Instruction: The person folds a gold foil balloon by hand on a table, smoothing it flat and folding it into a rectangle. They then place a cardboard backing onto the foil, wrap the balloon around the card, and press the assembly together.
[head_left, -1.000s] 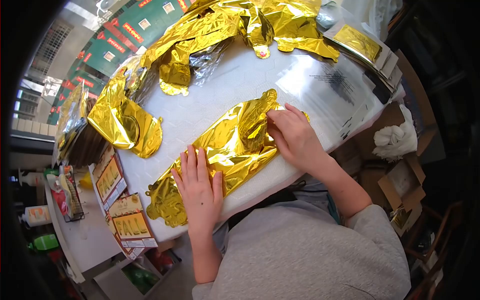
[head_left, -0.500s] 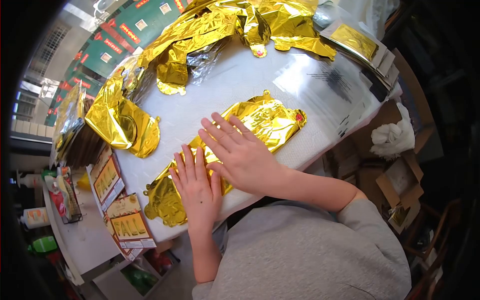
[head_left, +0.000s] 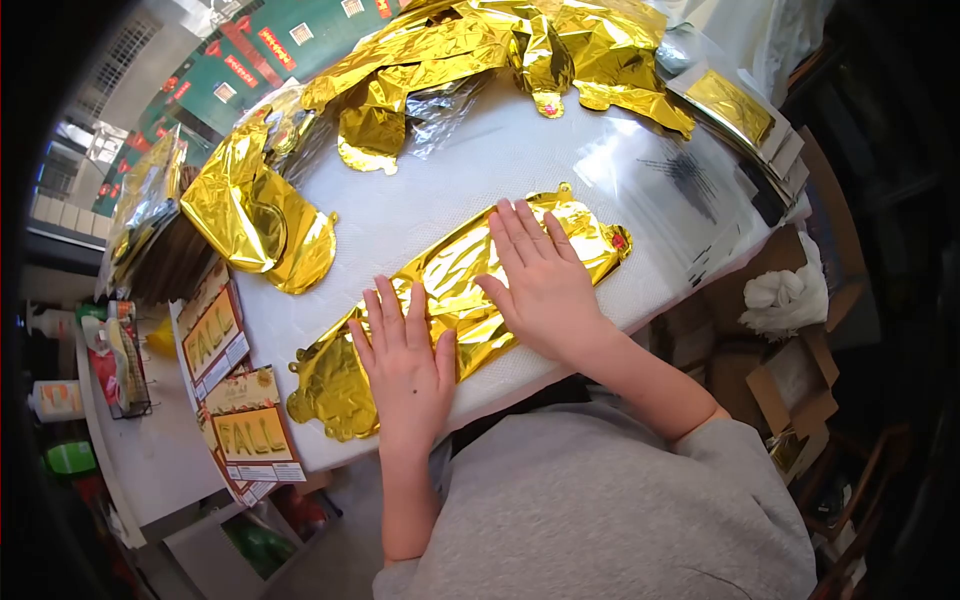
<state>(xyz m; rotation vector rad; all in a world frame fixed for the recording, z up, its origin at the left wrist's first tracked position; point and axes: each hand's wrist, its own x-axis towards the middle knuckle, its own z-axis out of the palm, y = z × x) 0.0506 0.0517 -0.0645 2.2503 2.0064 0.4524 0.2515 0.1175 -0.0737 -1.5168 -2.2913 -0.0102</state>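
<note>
the long balloon (head_left: 470,290) under the left hand (head_left: 405,365) and the right hand (head_left: 545,285) is thin gold foil, very glossy and full of small wrinkles. the counter (head_left: 450,190) has a white matt cover with a fine rough texture. the clear bag (head_left: 680,185) is smooth shiny plastic. the fall cards (head_left: 245,435) look like printed paper. the sleeve (head_left: 640,520) is soft grey matt cloth.

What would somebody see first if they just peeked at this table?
The flat gold foil balloon in the middle of the white table, with the left hand and right hand spread flat on it. Behind it, a heap of crumpled gold foil balloons glitters at the far edge, and orange FALL cards lie at the near left.
</note>
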